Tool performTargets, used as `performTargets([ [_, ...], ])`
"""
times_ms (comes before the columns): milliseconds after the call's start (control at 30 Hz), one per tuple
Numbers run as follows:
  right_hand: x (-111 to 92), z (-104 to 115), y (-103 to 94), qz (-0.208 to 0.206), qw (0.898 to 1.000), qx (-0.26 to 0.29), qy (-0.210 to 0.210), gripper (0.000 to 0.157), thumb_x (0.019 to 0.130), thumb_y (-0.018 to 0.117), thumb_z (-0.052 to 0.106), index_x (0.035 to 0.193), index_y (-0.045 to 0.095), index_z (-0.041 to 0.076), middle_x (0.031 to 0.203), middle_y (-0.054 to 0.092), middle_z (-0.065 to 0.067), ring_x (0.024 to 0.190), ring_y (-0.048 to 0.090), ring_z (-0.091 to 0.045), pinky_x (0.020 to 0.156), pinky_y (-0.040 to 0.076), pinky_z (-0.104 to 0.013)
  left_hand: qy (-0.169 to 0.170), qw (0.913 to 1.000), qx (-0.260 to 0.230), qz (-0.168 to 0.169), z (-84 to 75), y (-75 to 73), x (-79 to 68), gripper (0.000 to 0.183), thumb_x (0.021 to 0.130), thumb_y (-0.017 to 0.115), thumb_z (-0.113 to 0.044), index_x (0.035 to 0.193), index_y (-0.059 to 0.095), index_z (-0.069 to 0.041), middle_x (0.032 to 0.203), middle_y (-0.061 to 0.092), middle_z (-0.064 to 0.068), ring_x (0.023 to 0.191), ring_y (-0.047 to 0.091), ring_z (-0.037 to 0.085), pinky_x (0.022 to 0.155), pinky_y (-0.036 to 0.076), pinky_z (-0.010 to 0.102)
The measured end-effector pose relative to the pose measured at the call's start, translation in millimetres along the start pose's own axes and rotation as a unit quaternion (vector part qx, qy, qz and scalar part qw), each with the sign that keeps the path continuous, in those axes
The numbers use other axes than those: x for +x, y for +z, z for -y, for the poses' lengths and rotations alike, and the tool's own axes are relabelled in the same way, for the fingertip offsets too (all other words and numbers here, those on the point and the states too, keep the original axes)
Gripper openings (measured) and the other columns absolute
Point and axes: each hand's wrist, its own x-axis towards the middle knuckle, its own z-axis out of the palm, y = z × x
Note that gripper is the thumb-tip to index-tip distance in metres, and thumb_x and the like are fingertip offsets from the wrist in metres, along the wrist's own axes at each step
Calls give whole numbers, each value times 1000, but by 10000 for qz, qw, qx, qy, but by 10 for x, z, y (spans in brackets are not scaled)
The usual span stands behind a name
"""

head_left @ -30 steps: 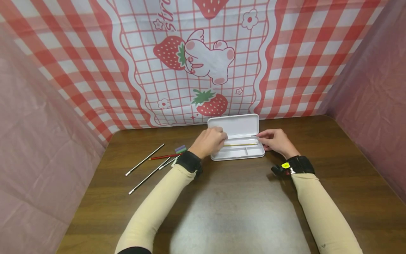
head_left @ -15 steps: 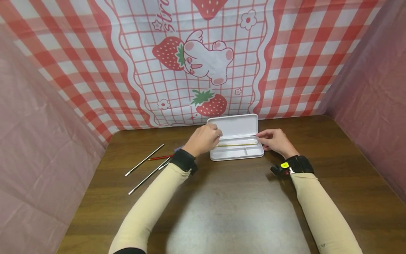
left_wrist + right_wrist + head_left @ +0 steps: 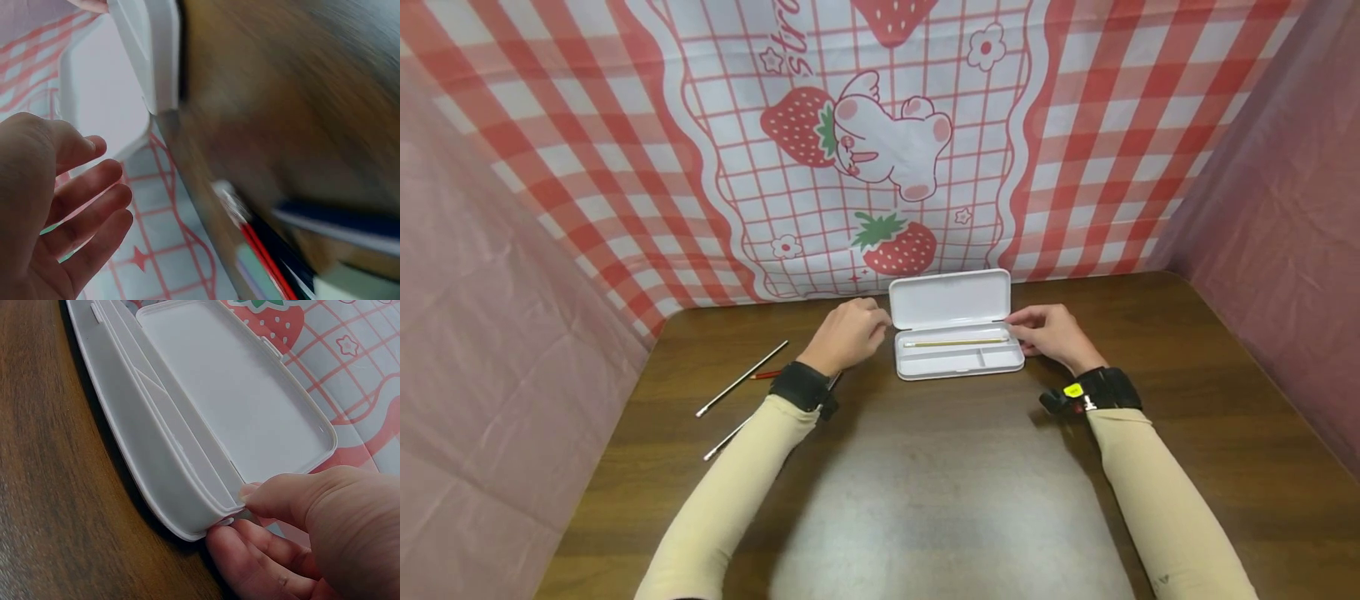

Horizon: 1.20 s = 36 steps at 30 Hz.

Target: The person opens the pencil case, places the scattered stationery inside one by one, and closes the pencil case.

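Observation:
A white pencil case (image 3: 950,302) stands with its lid up at the back of the table. A yellow pencil (image 3: 955,342) with a white end lies in its long rear compartment; the front compartments look bare. My right hand (image 3: 1051,333) holds the case's right end. In the right wrist view, its thumb presses on the rim of the case (image 3: 181,465) and the fingers curl against the outer wall. To the left of the case hovers my left hand (image 3: 846,335). The left wrist view shows its fingers (image 3: 87,219) loosely bent with nothing between them.
Left of the case lie silver-dark pencils (image 3: 742,378) and a red pencil (image 3: 766,375), partly hidden by the left wrist. The left wrist view also shows the red pencil (image 3: 269,262) beside green and purple pieces. A checked strawberry cloth (image 3: 895,242) hangs behind the table.
My left hand has moved left, away from the pencil case, uncovering the whole yellow pencil inside and covering the coloured pieces. My right hand keeps its hold on the case's right end.

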Motion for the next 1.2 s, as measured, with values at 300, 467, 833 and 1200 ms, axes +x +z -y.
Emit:
performTargets([
  [300,3,-14,-8,36,10000,33,5,40,108,75,16,141,72,-7,124,72,-29,82,70,-13,72,66,-21,-381,9992,99,80,228,-45,-257,15,100,76,-7,111,85,-6,103,78,11,97,78,31,84,67,47],
  [467,12,-22,-7,21,10000,58,12,40,108,75,16,141,72,-8,122,72,-27,80,69,-12,72,66,-21,-455,9987,212,-17,363,-89,-407,15,99,76,-6,110,85,-5,101,77,12,96,77,33,83,66,49],
  [833,-5,8,-13,21,10000,-32,-21,41,108,75,16,142,71,-7,123,71,-27,81,67,-15,72,65,-20,-603,9975,296,-216,1027,76,-958,12,96,75,-10,105,83,-5,97,74,11,90,74,33,75,62,54],
  [1200,-3,-9,6,-9,10000,40,24,39,108,75,15,140,73,-7,119,71,-25,80,67,-13,71,65,-20,-1578,9872,208,-77,983,-412,-1422,13,95,75,-2,106,82,0,99,77,18,94,75,40,81,62,59],
])
